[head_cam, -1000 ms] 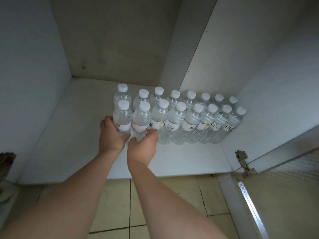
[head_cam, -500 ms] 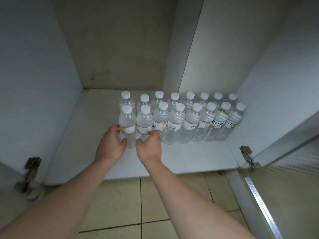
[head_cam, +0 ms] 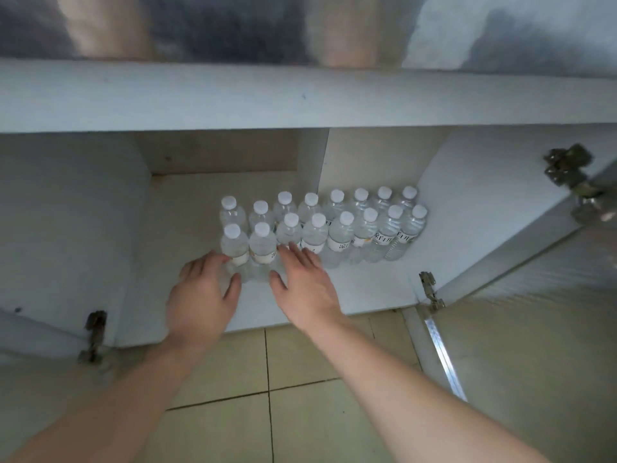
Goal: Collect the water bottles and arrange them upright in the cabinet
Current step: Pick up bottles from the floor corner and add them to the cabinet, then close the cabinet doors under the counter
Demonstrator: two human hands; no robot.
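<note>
Reaching into the low cabinet (head_cam: pixel 100 212), both hands have fingers spread and straight, nothing gripped. Left hand (head_cam: pixel 200 295) sits at the left-front corner of the bottle block, fingertips (head_cam: pixel 218 259) touching or just beside the front-left bottle (head_cam: pixel 234 248); contact unclear, slight motion blur. Right hand (head_cam: pixel 305 289) is just right of it, fingertips against the lower part of the third and fourth front bottles, thumb (head_cam: pixel 277 279) pointing toward the second front bottle (head_cam: pixel 262 247). The two front-left bottles stand in the gap between the hands.

Water bottles (head_cam: pixel 344 228): clear, white caps, white labels, all upright on the cabinet floor (head_cam: pixel 367 282), two rows of eight, packed touching. The block runs from mid-shelf to the right side wall (head_cam: pixel 467 202); the back row sits against a vertical divider panel (head_cam: pixel 312 162) at its middle. Left part of the shelf floor lies beside the block.

Hinges: one on the left front edge (head_cam: pixel 95 329), one at the right front (head_cam: pixel 430 292), another upper right (head_cam: pixel 571 175) on the open door (head_cam: pixel 534 329). A thick white shelf edge (head_cam: pixel 300 98) crosses above. Beige tiled floor (head_cam: pixel 300 379) lies below, both forearms crossing it.
</note>
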